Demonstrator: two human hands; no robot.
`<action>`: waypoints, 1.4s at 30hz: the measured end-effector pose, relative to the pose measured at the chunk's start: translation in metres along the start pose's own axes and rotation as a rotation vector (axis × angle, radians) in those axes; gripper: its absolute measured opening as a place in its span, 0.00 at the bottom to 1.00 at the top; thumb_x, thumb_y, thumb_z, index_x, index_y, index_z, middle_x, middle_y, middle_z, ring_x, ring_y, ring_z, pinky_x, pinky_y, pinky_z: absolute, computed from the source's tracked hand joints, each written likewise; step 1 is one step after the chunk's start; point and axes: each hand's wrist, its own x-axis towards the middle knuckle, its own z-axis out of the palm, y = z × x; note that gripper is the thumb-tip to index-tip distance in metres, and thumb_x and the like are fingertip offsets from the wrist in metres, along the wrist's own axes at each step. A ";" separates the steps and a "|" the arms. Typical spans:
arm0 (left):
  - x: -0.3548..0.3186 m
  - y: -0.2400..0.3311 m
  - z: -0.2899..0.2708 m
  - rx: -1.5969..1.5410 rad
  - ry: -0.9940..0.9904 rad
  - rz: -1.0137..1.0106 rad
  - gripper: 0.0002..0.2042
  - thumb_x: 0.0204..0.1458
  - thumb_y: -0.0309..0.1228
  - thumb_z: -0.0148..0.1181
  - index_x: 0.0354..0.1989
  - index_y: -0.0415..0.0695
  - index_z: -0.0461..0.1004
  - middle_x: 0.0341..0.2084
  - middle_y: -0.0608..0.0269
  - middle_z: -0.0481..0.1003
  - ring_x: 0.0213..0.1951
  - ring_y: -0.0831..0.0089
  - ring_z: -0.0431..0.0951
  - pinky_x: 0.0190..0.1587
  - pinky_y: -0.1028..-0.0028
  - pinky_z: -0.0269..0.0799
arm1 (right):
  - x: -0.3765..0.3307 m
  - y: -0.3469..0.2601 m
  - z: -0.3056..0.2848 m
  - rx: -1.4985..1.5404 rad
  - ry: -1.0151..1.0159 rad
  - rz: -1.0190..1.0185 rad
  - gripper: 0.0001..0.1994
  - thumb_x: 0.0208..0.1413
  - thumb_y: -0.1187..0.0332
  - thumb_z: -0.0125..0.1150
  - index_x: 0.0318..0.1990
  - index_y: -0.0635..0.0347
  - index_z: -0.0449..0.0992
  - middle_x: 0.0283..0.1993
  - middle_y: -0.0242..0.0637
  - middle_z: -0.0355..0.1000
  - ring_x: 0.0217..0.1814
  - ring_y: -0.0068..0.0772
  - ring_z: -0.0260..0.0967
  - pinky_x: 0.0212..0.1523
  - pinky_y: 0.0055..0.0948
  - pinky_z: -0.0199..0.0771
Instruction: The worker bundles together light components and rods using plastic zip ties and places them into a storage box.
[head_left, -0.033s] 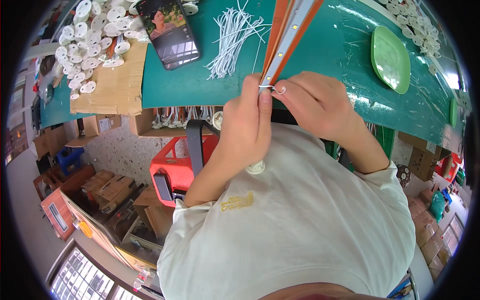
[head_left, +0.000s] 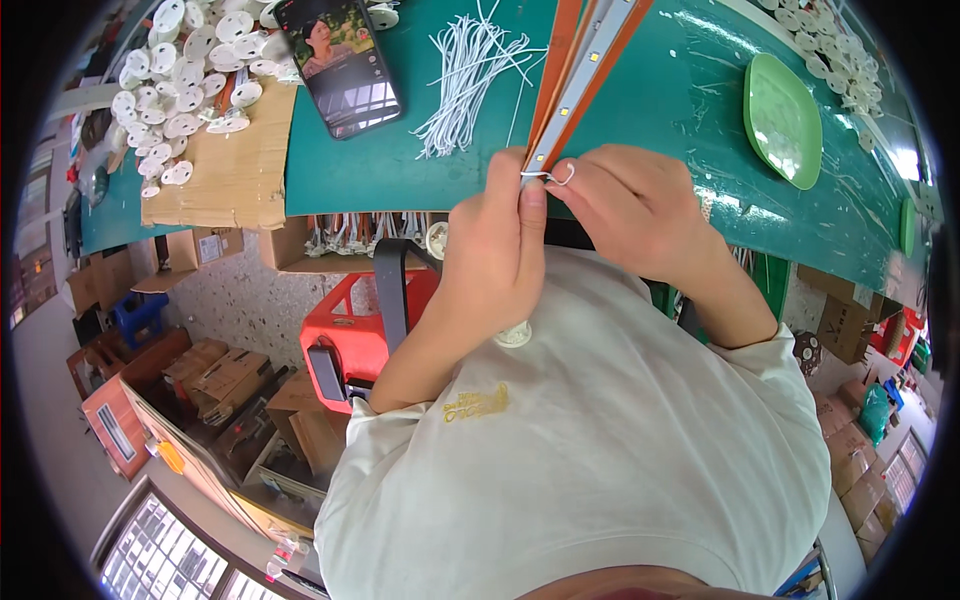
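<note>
My left hand (head_left: 497, 235) is closed around a bundle of LED light strips (head_left: 566, 108), white with small yellow chips and orange sides, standing up from my fist over the table edge. Beneath that fist, a white round end cap (head_left: 513, 335) shows against my shirt. A thin white twist tie (head_left: 537, 175) crosses the strips just above my left thumb. Its curled free end sticks out by the fingertips of my right hand (head_left: 640, 215), which are pinched together on the tie. The palm sides of both hands are hidden.
On the green table (head_left: 345, 185) lie a pile of white twist ties (head_left: 465, 95), a phone (head_left: 365, 105) and a green tray (head_left: 775, 125). White round end caps (head_left: 185, 90) heap over cardboard (head_left: 235, 170) at left. A red stool (head_left: 345, 340) stands below the table.
</note>
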 end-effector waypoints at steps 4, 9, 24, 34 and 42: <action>-0.002 -0.001 0.004 0.062 0.028 0.031 0.11 0.64 0.25 0.46 0.52 0.34 0.64 0.17 0.48 0.70 0.21 0.46 0.74 0.25 0.58 0.66 | -0.003 -0.007 0.009 0.174 0.029 0.169 0.06 0.54 0.77 0.65 0.36 0.71 0.77 0.26 0.43 0.72 0.21 0.33 0.69 0.18 0.28 0.64; 0.000 -0.007 0.011 0.161 0.114 0.148 0.13 0.63 0.26 0.48 0.54 0.34 0.65 0.18 0.49 0.72 0.21 0.48 0.75 0.23 0.56 0.67 | -0.010 -0.032 0.018 0.627 0.196 0.748 0.06 0.62 0.75 0.59 0.37 0.71 0.78 0.24 0.39 0.73 0.17 0.20 0.66 0.16 0.21 0.66; -0.005 -0.016 0.012 0.108 0.115 0.323 0.13 0.64 0.25 0.47 0.54 0.34 0.65 0.19 0.48 0.72 0.21 0.48 0.75 0.23 0.59 0.66 | -0.008 -0.015 -0.002 1.598 0.014 1.327 0.10 0.65 0.71 0.54 0.37 0.70 0.76 0.27 0.37 0.72 0.14 0.18 0.59 0.11 0.21 0.62; -0.009 -0.009 0.002 -0.272 0.039 -0.015 0.14 0.69 0.32 0.39 0.52 0.35 0.65 0.16 0.62 0.67 0.17 0.74 0.67 0.23 0.73 0.62 | 0.008 -0.001 -0.007 0.021 0.044 -0.037 0.14 0.42 0.76 0.73 0.39 0.68 0.80 0.41 0.45 0.76 0.32 0.37 0.75 0.31 0.30 0.77; -0.007 -0.007 0.001 -0.225 -0.012 -0.020 0.11 0.68 0.29 0.42 0.51 0.36 0.66 0.17 0.57 0.68 0.18 0.67 0.70 0.24 0.71 0.64 | 0.003 -0.009 -0.004 0.068 -0.015 0.115 0.05 0.50 0.77 0.68 0.33 0.67 0.78 0.29 0.40 0.75 0.24 0.30 0.73 0.19 0.25 0.70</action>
